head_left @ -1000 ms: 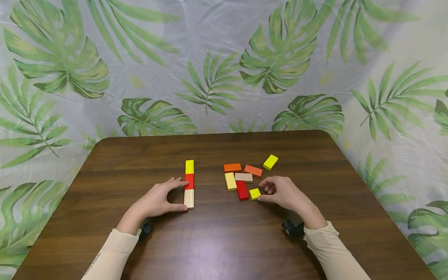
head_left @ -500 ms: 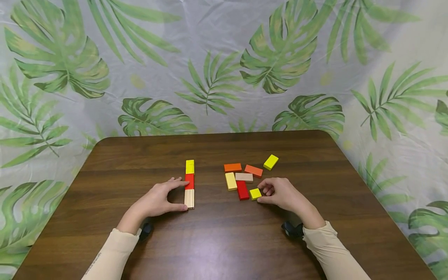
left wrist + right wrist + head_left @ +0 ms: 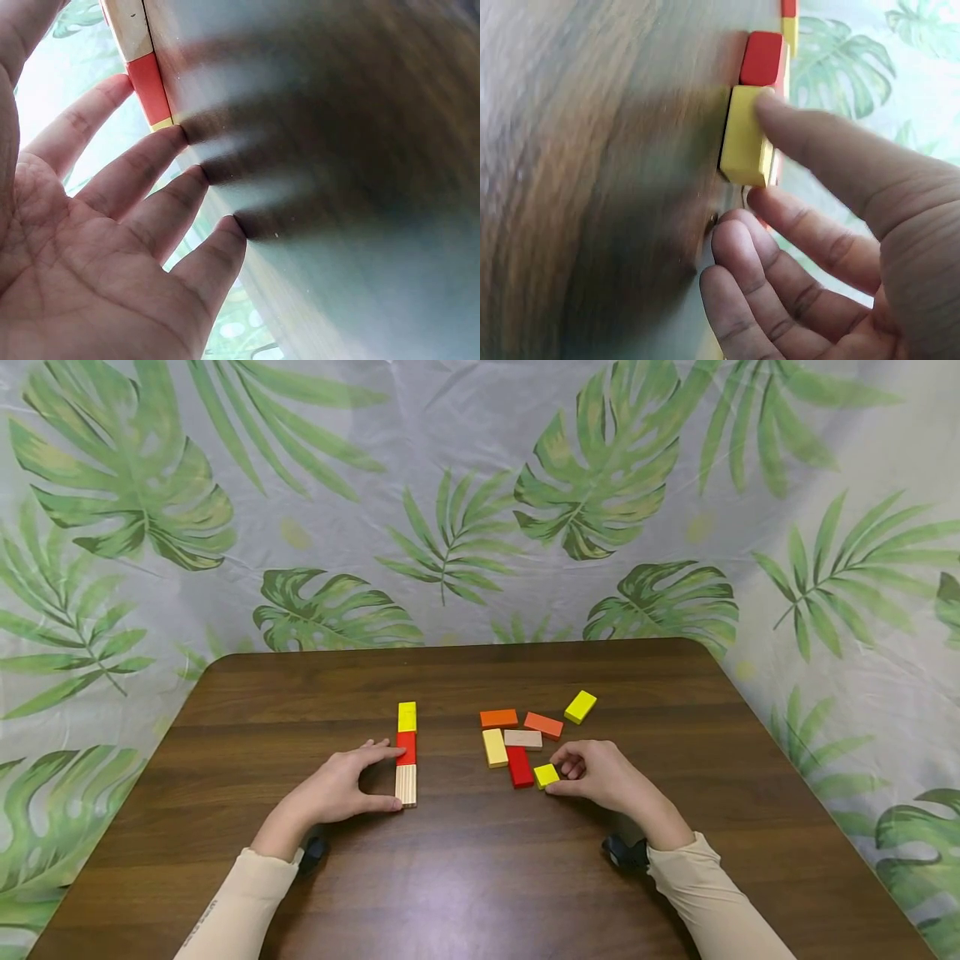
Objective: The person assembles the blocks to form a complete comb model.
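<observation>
On the dark wood-grain tabletop [image 3: 465, 872], your left hand [image 3: 339, 789] lies spread wide beside a straight row of three blocks, its thumb touching the near end of the pale striped block [image 3: 406, 787] and its index fingertip on the bright red block [image 3: 406, 747]; a yellow end block [image 3: 407, 717] finishes the row at the far end. Your left wrist view shows those fingers fanned out straight, gripping nothing. Your right hand [image 3: 603, 779] is narrow, thumb and index finger pinching the small yellow block [image 3: 546, 777] at opposite edges, the other fingers curled beneath the palm. You have that block at the near right of a loose cluster, just beside the crimson block [image 3: 519, 767]. Behind these you see the cream-yellow block [image 3: 495, 748], the beige block [image 3: 522, 740], the orange block [image 3: 498, 718] and the coral block [image 3: 543, 725], with a far yellow block [image 3: 581, 707] set apart at the back right. Beyond the table hangs a leaf-print cloth [image 3: 465, 460]
</observation>
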Demonstrator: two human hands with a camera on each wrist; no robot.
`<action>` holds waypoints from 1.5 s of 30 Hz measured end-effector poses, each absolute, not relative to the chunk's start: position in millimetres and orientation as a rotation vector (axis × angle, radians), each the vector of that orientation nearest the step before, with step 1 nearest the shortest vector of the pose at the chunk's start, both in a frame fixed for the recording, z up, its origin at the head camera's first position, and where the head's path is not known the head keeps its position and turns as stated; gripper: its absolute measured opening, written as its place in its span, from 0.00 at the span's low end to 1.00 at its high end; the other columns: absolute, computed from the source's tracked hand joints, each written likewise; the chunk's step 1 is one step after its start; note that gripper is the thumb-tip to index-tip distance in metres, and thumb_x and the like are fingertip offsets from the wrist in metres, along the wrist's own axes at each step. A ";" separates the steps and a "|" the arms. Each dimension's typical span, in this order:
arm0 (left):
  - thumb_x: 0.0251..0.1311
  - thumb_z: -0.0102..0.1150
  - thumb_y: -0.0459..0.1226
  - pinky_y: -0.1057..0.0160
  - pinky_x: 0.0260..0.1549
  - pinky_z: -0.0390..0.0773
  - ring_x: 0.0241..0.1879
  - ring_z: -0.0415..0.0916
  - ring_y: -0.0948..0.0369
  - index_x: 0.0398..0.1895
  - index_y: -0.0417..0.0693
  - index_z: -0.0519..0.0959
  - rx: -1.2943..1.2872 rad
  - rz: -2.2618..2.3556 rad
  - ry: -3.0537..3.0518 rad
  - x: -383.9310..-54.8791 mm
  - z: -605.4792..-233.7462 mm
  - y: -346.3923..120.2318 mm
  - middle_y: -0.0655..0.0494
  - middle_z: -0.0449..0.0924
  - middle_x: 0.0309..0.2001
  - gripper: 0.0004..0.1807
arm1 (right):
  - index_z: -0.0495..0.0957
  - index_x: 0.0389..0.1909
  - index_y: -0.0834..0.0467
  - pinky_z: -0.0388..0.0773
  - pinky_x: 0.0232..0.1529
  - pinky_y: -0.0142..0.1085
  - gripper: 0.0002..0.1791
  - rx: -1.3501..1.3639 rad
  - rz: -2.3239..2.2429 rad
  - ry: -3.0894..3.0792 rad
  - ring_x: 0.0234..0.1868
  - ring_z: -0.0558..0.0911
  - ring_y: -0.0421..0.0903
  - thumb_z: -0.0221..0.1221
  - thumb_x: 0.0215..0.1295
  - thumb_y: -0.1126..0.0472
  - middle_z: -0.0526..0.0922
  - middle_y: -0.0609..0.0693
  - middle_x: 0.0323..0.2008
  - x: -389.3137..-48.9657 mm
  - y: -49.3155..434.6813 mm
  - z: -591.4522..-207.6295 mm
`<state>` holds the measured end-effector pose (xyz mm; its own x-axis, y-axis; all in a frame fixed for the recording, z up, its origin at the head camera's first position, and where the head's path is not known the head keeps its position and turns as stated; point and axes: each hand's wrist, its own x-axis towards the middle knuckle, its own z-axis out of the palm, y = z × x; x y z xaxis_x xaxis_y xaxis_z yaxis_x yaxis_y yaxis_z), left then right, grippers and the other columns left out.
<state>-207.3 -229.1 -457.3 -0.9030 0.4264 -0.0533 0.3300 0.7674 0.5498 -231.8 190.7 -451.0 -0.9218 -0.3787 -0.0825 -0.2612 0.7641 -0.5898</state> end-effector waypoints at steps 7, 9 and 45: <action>0.58 0.80 0.53 0.25 0.75 0.62 0.81 0.59 0.32 0.77 0.50 0.74 0.598 0.817 2.784 -208.1 -456.7 -229.7 0.35 0.66 0.80 0.45 | 0.86 0.43 0.59 0.82 0.42 0.34 0.21 -0.508 -0.846 2.803 0.36 0.79 0.42 0.80 0.58 0.50 0.83 0.48 0.34 -230.4 182.4 -451.7; 0.58 0.80 0.53 0.25 0.75 0.61 0.81 0.59 0.32 0.78 0.50 0.74 0.598 0.814 2.784 -208.3 -456.6 -229.8 0.35 0.66 0.80 0.45 | 0.86 0.42 0.59 0.82 0.42 0.34 0.20 -0.507 -0.841 2.810 0.36 0.79 0.42 0.80 0.58 0.50 0.83 0.48 0.34 -230.1 180.7 -452.2; 0.59 0.80 0.54 0.25 0.75 0.61 0.82 0.58 0.33 0.78 0.51 0.74 0.592 0.824 2.763 -210.3 -451.5 -231.1 0.36 0.66 0.80 0.45 | 0.87 0.43 0.63 0.84 0.39 0.33 0.13 -0.433 -0.888 2.845 0.35 0.82 0.42 0.76 0.61 0.62 0.86 0.51 0.35 -232.7 192.8 -444.3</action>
